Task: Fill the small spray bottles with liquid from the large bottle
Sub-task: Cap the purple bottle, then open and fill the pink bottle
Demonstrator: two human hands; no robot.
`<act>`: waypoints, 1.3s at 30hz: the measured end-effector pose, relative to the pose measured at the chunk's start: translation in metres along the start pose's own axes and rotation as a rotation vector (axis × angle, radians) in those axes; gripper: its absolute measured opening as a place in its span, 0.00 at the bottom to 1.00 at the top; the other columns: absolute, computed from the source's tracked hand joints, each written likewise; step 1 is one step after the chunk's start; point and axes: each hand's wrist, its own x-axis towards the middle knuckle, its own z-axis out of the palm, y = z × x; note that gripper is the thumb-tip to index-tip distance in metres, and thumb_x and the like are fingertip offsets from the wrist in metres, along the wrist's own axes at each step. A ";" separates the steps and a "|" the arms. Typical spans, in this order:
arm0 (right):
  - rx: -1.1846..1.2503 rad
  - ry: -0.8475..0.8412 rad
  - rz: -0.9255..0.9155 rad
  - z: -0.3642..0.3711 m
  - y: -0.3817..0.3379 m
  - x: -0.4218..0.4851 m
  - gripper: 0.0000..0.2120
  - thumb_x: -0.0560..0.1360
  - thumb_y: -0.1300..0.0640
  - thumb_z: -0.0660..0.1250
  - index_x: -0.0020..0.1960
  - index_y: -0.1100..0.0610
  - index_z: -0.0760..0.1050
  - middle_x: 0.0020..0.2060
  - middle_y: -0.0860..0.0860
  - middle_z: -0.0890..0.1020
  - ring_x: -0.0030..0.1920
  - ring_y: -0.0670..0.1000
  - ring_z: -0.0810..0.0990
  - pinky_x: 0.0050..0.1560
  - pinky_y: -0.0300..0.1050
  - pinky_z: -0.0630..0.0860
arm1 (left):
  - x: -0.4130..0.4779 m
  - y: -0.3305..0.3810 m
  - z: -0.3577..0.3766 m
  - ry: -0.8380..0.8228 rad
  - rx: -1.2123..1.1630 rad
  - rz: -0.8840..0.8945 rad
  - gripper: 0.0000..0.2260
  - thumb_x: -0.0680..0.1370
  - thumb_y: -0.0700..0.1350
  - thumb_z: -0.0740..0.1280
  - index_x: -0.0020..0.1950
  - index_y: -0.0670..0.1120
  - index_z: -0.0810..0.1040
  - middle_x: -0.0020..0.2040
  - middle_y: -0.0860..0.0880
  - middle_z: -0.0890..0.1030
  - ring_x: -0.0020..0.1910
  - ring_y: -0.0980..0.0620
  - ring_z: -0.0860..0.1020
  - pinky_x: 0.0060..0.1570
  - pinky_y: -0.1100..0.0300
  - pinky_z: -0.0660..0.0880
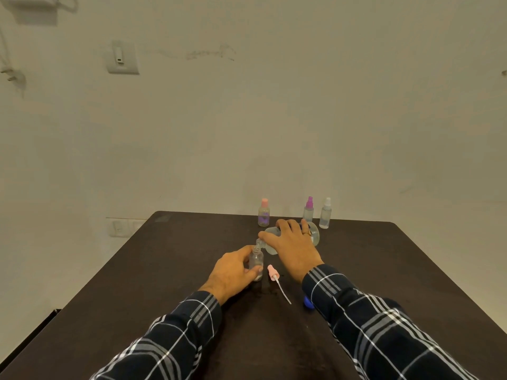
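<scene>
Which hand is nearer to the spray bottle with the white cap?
Right. The right hand, gripping the tilted large bottle, is just in front of the white-capped spray bottle, to its left. The left hand holds an open small bottle farther toward the person.

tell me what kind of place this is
Most likely a plain room in a home or small office, not a workshop: a bare painted wall carries a switch plate and a low socket, and a dark table stands against it with small spray bottles at its far edge.
</scene>
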 end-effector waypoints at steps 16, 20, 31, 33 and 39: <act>-0.003 -0.008 -0.010 0.001 0.000 0.001 0.33 0.77 0.62 0.67 0.75 0.41 0.58 0.72 0.59 0.63 0.74 0.64 0.59 0.75 0.70 0.49 | 0.000 0.000 0.000 -0.019 0.002 -0.010 0.24 0.80 0.55 0.68 0.75 0.55 0.68 0.62 0.53 0.81 0.48 0.58 0.81 0.61 0.54 0.78; -0.008 -0.006 -0.015 0.000 0.000 0.001 0.33 0.77 0.62 0.67 0.75 0.41 0.58 0.72 0.59 0.63 0.74 0.64 0.59 0.75 0.70 0.49 | 0.000 0.001 0.000 -0.017 0.007 -0.019 0.25 0.80 0.55 0.68 0.75 0.55 0.67 0.63 0.53 0.80 0.49 0.57 0.81 0.62 0.54 0.78; -0.007 -0.006 -0.017 -0.001 0.000 0.001 0.32 0.78 0.62 0.67 0.75 0.41 0.59 0.72 0.59 0.63 0.74 0.64 0.59 0.76 0.69 0.50 | -0.001 0.002 -0.001 -0.022 0.006 -0.024 0.25 0.80 0.54 0.68 0.76 0.55 0.66 0.65 0.52 0.80 0.52 0.56 0.81 0.63 0.54 0.77; -0.004 -0.011 -0.015 -0.001 0.000 0.001 0.32 0.78 0.62 0.67 0.75 0.41 0.59 0.72 0.59 0.63 0.74 0.64 0.59 0.76 0.69 0.50 | -0.001 0.002 0.000 -0.020 0.009 -0.026 0.26 0.80 0.54 0.68 0.76 0.55 0.66 0.65 0.52 0.80 0.54 0.55 0.81 0.64 0.53 0.77; -0.004 -0.013 -0.012 -0.001 0.000 0.001 0.33 0.78 0.62 0.67 0.75 0.41 0.59 0.72 0.59 0.63 0.74 0.64 0.59 0.76 0.69 0.49 | -0.001 0.003 0.000 -0.018 0.013 -0.023 0.24 0.80 0.55 0.68 0.75 0.54 0.68 0.65 0.51 0.79 0.54 0.54 0.81 0.63 0.53 0.77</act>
